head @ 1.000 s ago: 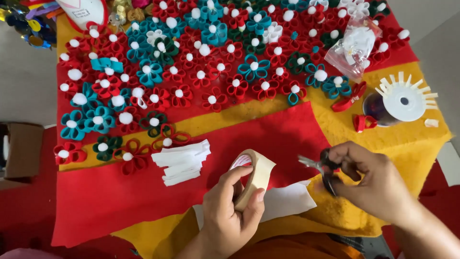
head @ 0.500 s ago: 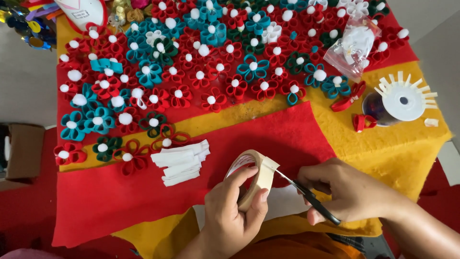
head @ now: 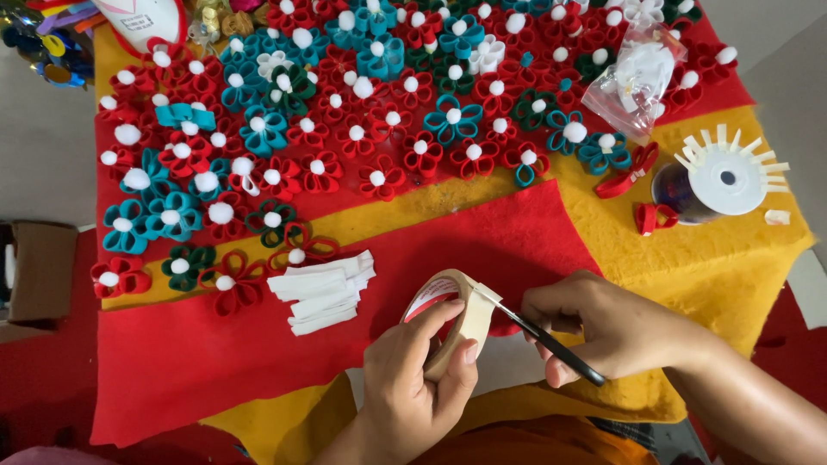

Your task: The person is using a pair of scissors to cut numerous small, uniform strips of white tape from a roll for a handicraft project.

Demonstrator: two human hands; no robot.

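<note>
My left hand (head: 422,379) comes up from the bottom edge with the wrist bent slightly, fingers curled and the thumb pressed forward in a closed grip, its back turned toward the camera. My right forearm enters from the lower right corner and runs up and left. My right hand (head: 607,327) sits just beside the left, knuckles up, fingers folded in a closed hold with the thumb tucked underneath. The two hands are close but not touching.
</note>
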